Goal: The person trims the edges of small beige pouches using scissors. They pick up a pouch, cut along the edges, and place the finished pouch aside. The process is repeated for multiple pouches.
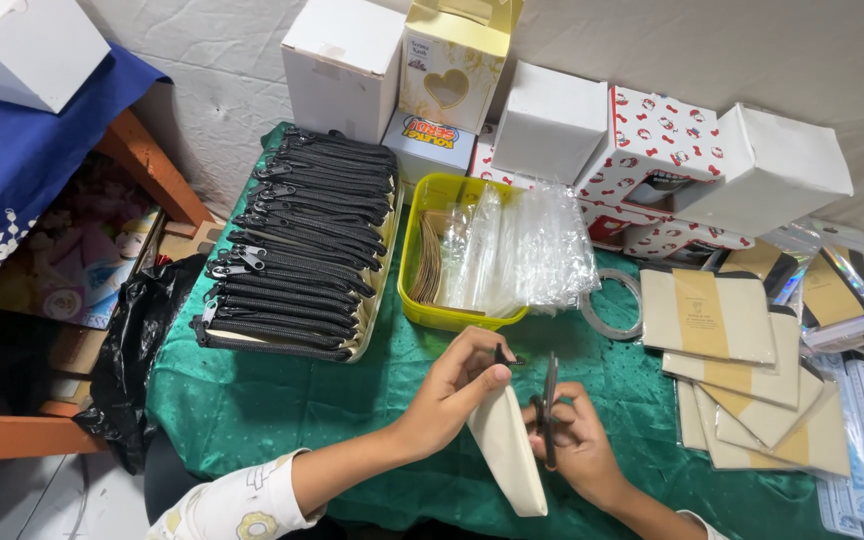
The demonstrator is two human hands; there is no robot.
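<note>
One cream zip pouch (508, 450) sits low centre in the head view, held upright-ish over the green tablecloth (252, 400), dark zipper end up near the thumb. Left hand (457, 385) pinches the pouch's top corner between thumb and fingers, closed tight on it. Right hand (577, 440) is just beside, at 3 o'clock of the pouch, fingers through the handles of black scissors (549, 400); blades point up to 12 o'clock and look nearly closed, tip next to the zipper end. At 12 o'clock of the hands: yellow tray (422, 300) holding a row of brown card pieces and a bundle of clear plastic bags (532, 245) spilling over its right rim. At 10 o'clock: stack of black-zippered pouches (297, 260) fanned in a long row on a shallow tray. At 2 o'clock: a tape ring (614, 305) flat on the cloth, then a pile of packed cream pouches (742, 370) at 3 o'clock, overlapping each other. Far edge, 12 to 1 o'clock: white boxes (552, 120) and red-patterned white boxes (657, 140) against the wall. At 9 o'clock: black plastic bag (137, 340) hanging off the table edge.
</note>
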